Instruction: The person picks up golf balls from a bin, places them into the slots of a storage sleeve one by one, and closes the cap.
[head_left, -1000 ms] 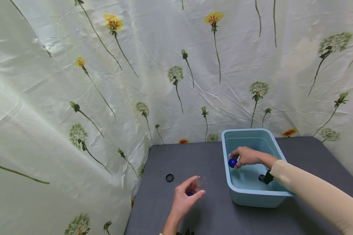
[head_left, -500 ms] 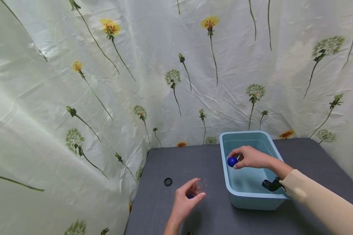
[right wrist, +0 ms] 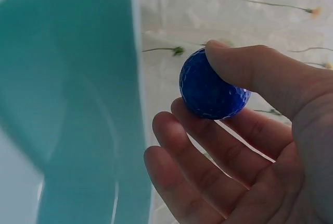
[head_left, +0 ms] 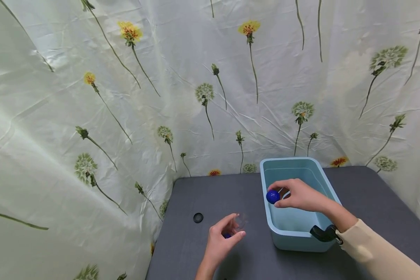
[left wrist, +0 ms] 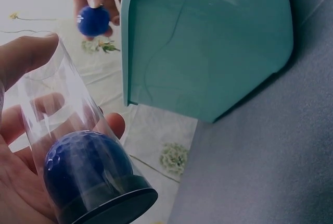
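Observation:
My left hand (head_left: 221, 242) grips a clear plastic tube (left wrist: 65, 96) above the grey table, fingers and thumb curled around it. Inside the tube a dimpled blue golf ball (left wrist: 86, 166) sits against the black cap (left wrist: 117, 203) that closes one end. In the head view the tube is barely visible. My right hand (head_left: 302, 196) pinches a second blue golf ball (right wrist: 213, 91) between thumb and fingers. In the head view this ball overlaps the left rim of the light-blue bin (head_left: 273, 223); the right wrist view has it beside the bin wall.
A loose black round cap (head_left: 198, 217) lies on the grey table (head_left: 182, 249), left of my left hand. The bin stands at the table's right part, its inner floor partly hidden by my right arm. Behind the table hangs a pale curtain (head_left: 182, 58) with printed dandelions.
My right hand has lifted the golf ball from inside the bin up to its left rim. The left hand keeps its hold on the tube, nearly still. The head view has shifted slightly.

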`<state>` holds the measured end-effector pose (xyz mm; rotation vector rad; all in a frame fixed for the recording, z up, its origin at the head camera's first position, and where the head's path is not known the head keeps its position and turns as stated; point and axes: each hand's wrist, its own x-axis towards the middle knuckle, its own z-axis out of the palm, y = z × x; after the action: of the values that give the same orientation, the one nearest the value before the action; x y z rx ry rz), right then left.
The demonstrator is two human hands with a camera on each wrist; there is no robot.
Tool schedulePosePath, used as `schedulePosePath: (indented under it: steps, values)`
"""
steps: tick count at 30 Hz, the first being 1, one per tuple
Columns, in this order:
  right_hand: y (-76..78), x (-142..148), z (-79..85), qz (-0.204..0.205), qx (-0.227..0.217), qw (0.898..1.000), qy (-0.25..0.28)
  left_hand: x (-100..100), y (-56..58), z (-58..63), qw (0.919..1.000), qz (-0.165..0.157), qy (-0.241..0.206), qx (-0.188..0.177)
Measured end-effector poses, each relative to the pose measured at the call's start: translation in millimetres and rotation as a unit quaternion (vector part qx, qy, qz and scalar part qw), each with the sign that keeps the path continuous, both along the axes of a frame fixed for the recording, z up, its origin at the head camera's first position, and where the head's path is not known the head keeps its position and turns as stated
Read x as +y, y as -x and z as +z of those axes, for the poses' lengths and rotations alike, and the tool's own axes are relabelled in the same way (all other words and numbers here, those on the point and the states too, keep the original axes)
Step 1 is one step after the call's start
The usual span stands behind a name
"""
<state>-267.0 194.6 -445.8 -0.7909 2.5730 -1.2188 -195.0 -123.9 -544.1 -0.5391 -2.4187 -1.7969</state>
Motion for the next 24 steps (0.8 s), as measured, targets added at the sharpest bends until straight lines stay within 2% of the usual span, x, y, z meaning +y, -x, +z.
schedulePosePath:
  steps: [5, 14, 19, 24]
  values:
    - [-17.0, -13, 2.1, -0.004, 0.014, 0.999, 0.033, 1, -1.3, -0.1, 0.9998, 0.01, 0.004, -0.018]
    - [-43.3, -39, -7.6, 0.023, 0.043, 0.997, 0.062, 2, -1.9, 0.7, 0.9998, 0.012, 0.009, -0.011]
    - [-54.5, -49, -13.2, 0.025, 0.037, 0.996, 0.076, 3, -5.7, 1.7, 0.9998, 0.009, 0.013, -0.015]
    - [-58.3, -57, -17.0, 0.039, 0.015, 0.995, 0.086, 5, -6.4, 1.4, 0.9999, 0.004, 0.011, -0.002]
